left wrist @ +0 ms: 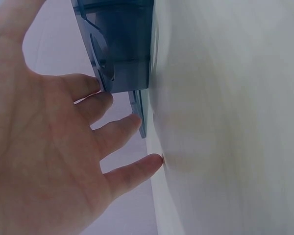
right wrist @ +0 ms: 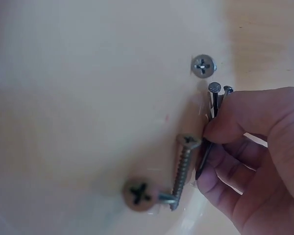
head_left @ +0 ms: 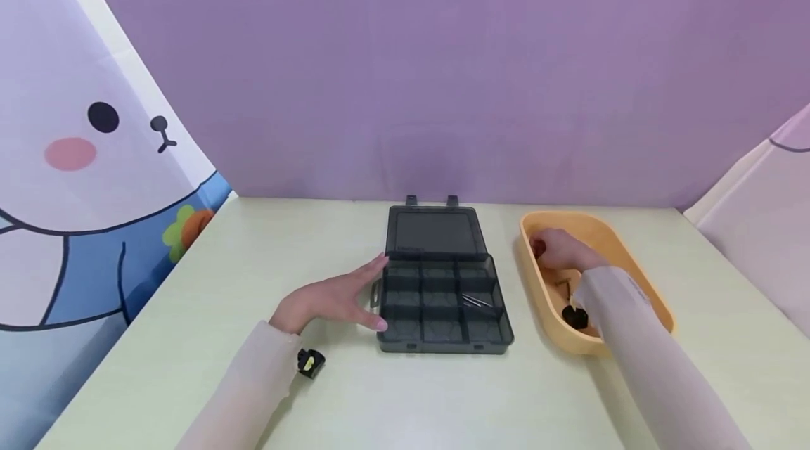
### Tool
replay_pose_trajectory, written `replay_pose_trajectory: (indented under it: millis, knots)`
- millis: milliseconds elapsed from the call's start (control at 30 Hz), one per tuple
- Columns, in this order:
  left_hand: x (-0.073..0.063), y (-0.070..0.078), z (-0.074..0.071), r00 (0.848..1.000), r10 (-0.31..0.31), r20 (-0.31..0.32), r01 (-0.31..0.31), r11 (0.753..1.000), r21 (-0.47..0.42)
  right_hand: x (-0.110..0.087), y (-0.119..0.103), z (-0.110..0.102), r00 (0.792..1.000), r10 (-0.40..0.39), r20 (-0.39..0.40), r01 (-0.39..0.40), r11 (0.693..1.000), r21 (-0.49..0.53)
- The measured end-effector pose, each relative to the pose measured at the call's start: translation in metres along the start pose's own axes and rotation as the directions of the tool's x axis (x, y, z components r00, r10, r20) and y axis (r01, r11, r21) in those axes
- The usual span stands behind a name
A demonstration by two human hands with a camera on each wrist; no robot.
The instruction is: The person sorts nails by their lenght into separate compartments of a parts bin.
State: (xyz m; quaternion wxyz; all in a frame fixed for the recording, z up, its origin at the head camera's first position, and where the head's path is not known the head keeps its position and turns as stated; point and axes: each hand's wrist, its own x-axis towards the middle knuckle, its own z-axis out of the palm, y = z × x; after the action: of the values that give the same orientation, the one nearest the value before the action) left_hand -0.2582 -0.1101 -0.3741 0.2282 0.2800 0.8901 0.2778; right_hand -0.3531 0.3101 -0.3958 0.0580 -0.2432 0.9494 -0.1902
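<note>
The left hand [head_left: 335,297] is spread; the right hand [head_left: 562,251] pinches nails [right wrist: 214,88]. The box [head_left: 443,347] has metal sticks [head_left: 474,301]; screws [right wrist: 182,169] are left outside.

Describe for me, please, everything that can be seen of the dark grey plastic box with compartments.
The rectangular, dark grey, translucent plastic-looking box lies flat on the pale, smooth table. Its lid is open, folded back on the far side, with two small latch tabs at the far edge. Inside are nine compartments, three by three; the middle-row right one holds thin silvery metal pieces. At its left side, by a dark loop, the left hand spreads open, apparently touching it.
</note>
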Motion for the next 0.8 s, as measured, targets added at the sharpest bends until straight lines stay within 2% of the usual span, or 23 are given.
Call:
replay_pose_trajectory:
  millis: [367, 633, 800]
  knots:
    - [-0.002, 0.001, -0.007, 1.000, 0.007, 0.007, -0.007, 1.000, 0.007, 0.001, -0.007, -0.005, 0.999, 0.038, 0.011, -0.039, 0.999, 0.012]
    - [-0.001, -0.003, -0.001, 1.000, 0.005, 0.004, -0.005, 0.999, -0.032, -0.001, -0.007, -0.007, 1.000, 0.023, 0.008, -0.023, 1.000, -0.004]
    - [-0.001, -0.003, 0.002, 1.000, 0.001, -0.007, -0.001, 1.000, -0.025, -0.005, -0.009, -0.016, 0.999, 0.040, 0.009, -0.039, 0.999, -0.002]
